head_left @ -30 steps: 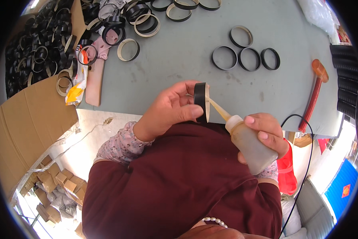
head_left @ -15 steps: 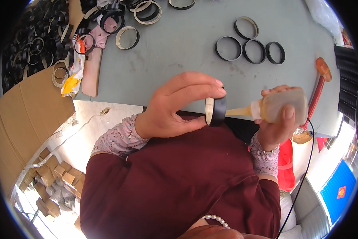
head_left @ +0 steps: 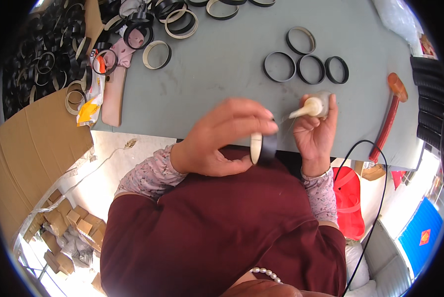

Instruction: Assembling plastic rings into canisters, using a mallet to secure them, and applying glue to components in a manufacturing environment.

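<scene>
Above grey table [head_left: 222,64], left hand [head_left: 222,138] pinching ring [head_left: 262,147].

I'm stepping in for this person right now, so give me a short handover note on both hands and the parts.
Left hand: grips a black ring on edge, just in front of the chest.
Right hand: holds a small glue bottle, nozzle pointing left, clear of the ring.
Grey table: four black rings lie flat at the far right; more rings are heaped at the far left. An orange-handled mallet lies at the right edge.
Done: not clear whether glue is on the held ring.
Left: check that, then continue.
</scene>
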{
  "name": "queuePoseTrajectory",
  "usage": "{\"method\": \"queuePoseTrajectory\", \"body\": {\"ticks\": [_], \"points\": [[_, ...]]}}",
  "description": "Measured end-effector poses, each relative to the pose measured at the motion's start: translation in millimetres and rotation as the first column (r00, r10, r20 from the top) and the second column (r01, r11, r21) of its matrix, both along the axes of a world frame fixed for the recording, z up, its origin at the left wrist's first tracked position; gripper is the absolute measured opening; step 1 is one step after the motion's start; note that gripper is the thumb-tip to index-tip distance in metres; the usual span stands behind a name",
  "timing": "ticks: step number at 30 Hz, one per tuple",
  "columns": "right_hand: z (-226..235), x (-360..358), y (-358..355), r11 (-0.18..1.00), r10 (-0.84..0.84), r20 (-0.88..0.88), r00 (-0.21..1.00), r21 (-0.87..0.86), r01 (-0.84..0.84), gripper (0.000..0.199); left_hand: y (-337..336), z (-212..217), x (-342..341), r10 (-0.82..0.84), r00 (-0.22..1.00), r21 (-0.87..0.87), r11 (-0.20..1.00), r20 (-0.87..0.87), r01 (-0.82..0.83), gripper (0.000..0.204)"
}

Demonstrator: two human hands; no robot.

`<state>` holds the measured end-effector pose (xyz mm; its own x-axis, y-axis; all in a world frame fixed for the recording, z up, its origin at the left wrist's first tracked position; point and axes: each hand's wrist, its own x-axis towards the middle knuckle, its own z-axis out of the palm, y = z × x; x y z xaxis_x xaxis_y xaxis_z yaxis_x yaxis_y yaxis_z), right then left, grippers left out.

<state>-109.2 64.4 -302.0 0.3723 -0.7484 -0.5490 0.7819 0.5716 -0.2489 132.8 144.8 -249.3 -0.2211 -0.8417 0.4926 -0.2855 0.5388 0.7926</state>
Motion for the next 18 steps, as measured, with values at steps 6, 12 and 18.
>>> {"method": "queuePoseTrajectory", "body": {"ticks": [6, 12, 18], "points": [[14.6, -68.1, -37.2, 0.903, -0.248, 0.239, 0.939, -0.295, 0.313, 0.039, -6.6, -47.3, 7.4, 0.248, 0.879, 0.337, 0.854, 0.406, -0.397, 0.06], [32.5, -71.5, -32.8, 0.869, -0.204, 0.345, 0.916, -0.367, 0.332, 0.036, -34.2, -52.1, 24.4, 0.475, 0.84, 0.068, 0.859, 0.262, -0.507, 0.062], [19.0, -57.1, -23.6, 0.894, -0.169, 0.304, 0.937, -0.353, 0.276, 0.037, -12.9, -72.4, 120.5, 0.617, 0.373, -0.159, 0.635, 0.693, -0.756, 0.043]]}}
